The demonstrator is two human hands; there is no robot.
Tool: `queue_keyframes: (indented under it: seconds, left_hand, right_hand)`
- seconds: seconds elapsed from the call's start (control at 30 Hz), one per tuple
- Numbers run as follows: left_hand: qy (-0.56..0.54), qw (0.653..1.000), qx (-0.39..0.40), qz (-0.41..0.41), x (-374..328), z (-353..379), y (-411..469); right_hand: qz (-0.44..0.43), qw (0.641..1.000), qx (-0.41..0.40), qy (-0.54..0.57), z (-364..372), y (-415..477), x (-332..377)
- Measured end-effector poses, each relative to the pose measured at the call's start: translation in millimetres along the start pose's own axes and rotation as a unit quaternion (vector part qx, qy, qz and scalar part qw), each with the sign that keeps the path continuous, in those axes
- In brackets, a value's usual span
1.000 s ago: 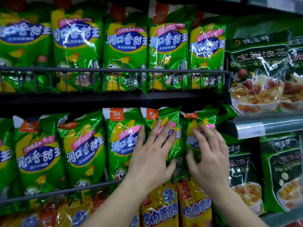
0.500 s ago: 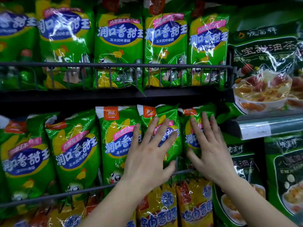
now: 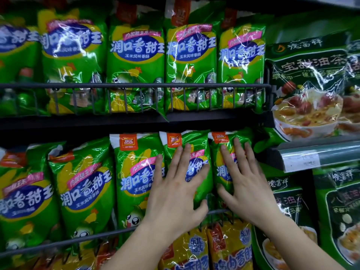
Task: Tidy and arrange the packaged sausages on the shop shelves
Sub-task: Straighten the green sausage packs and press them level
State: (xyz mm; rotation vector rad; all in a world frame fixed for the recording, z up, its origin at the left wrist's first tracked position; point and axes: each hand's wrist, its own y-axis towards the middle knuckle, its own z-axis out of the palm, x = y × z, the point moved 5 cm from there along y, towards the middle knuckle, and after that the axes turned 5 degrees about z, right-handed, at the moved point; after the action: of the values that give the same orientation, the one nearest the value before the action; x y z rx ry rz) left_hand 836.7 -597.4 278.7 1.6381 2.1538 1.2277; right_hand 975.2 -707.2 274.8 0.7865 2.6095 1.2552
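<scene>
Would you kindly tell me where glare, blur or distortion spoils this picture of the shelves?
Head view: white glare streaks the green sausage packs and dark green bags; the far-left packs look blurred; the lower shelf rail slants, likely lens distortion; left hand and right hand look sharp.

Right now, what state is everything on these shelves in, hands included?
Left hand: open, fingers spread flat on second-last green pack.
Right hand: open, flat on end green pack.
Second-last green pack: upright, pressed.
End green pack: upright, pressed.
Upper-shelf green packs: upright behind wire rail.
Leftward green packs: tilted.
Yellow packs: below, partly hidden.
Dark green bags: upright, on the right.
</scene>
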Motion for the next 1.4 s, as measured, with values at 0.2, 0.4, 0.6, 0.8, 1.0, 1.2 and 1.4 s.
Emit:
queue_keyframes:
  seconds: [0.2,0.4,0.6,0.8,1.0,1.2,1.4]
  left_hand:
    - [0.019,1.0,0.02,0.002,-1.1,-2.1,-2.8]
    - [0.006,1.0,0.01,-0.016,2.1,-9.5,-21.0]
    - [0.0,0.998,0.018,-0.062,22.7,-16.6,-49.6]
    - [0.01,0.996,0.032,-0.083,38.3,-20.8,-74.2]
    - [0.009,0.994,0.039,-0.105,51.7,-20.6,-95.4]
    - [0.002,0.994,0.049,-0.097,56.4,-20.9,-100.5]
    - [-0.02,0.993,0.068,-0.093,59.1,-20.3,-96.5]
  right_hand:
    - [0.009,1.0,0.028,-0.005,-2.3,-5.1,1.4]
    - [0.025,0.999,0.03,-0.022,-1.6,-7.7,3.9]
    - [0.049,0.999,-0.02,-0.01,3.0,-17.3,15.4]
    - [-0.012,0.995,-0.07,0.065,-3.3,-34.0,57.0]
    - [-0.077,0.991,-0.064,0.09,2.1,-41.5,90.4]
    - [-0.073,0.995,-0.027,0.067,14.6,-42.2,100.5]
    - [-0.054,0.997,-0.026,0.043,18.8,-40.4,100.9]
